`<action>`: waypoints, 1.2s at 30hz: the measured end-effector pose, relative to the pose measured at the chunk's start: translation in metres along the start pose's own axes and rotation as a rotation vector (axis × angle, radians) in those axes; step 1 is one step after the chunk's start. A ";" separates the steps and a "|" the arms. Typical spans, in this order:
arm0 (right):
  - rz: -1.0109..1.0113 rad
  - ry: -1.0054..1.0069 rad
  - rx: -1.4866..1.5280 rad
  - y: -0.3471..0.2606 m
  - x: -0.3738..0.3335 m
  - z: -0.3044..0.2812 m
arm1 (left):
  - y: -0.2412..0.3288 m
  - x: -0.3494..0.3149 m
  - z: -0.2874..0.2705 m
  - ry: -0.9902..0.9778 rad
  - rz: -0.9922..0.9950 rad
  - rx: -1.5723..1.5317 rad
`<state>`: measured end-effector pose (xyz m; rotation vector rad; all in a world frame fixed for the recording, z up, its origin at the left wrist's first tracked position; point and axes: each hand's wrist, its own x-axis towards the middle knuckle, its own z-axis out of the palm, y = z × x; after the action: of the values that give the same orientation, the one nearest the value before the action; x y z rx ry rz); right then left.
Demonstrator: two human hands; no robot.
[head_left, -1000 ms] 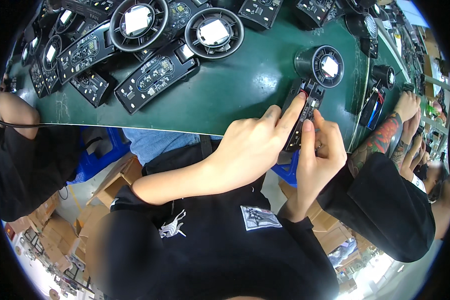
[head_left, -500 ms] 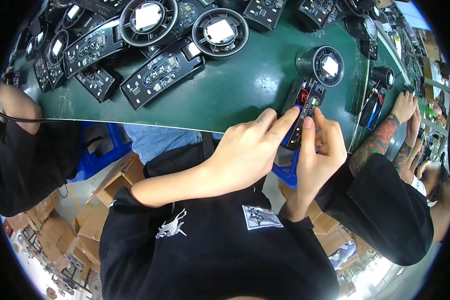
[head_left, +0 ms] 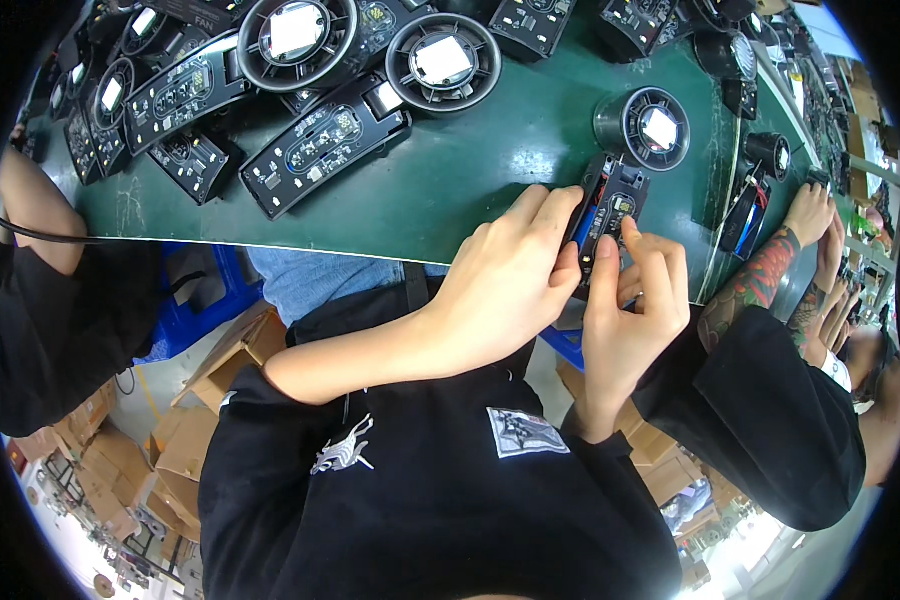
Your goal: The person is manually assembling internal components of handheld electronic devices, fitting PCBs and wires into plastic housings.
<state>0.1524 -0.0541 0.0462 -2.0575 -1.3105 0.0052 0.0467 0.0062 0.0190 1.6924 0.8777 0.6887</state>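
A black handheld fan lies near the table's front edge, its round fan head [head_left: 658,130] pointing away from me. Its opened handle shows a dark circuit board [head_left: 620,203], with a blue battery [head_left: 587,222] and a little red wire along the left side. My left hand [head_left: 515,265] is closed on the left side of the handle, fingertips at its edge. From the right, my right hand [head_left: 638,295] holds the board's lower part between thumb and index finger, its other fingers curled. The hands partly hide the handle's lower end.
Several similar black fans with bare boards [head_left: 325,145] crowd the table's far left. Another opened fan [head_left: 745,215] lies at the right, near a co-worker's tattooed arm [head_left: 760,275]. A co-worker's elbow [head_left: 40,215] rests at the left edge. Cardboard boxes [head_left: 185,465] stand below.
My left hand has shifted slightly away from me, its index finger moving off the board to the handle's left edge. The board sits slightly differently, covering more of the red wires.
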 end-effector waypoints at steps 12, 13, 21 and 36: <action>-0.027 -0.018 -0.024 0.005 -0.003 -0.001 | -0.003 0.027 -0.008 -0.046 -0.031 -0.099; -0.027 -0.018 -0.025 0.005 -0.003 -0.001 | 0.001 0.033 -0.008 -0.053 -0.062 -0.088; -0.044 -0.037 -0.052 0.007 -0.002 0.000 | 0.005 0.055 -0.007 -0.176 -0.151 -0.089; 0.235 -0.026 0.328 0.020 -0.004 -0.008 | -0.002 0.036 -0.007 -0.116 -0.073 -0.280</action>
<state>0.1694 -0.0664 0.0396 -1.9175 -0.9994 0.3311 0.0611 0.0406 0.0194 1.4283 0.7216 0.6255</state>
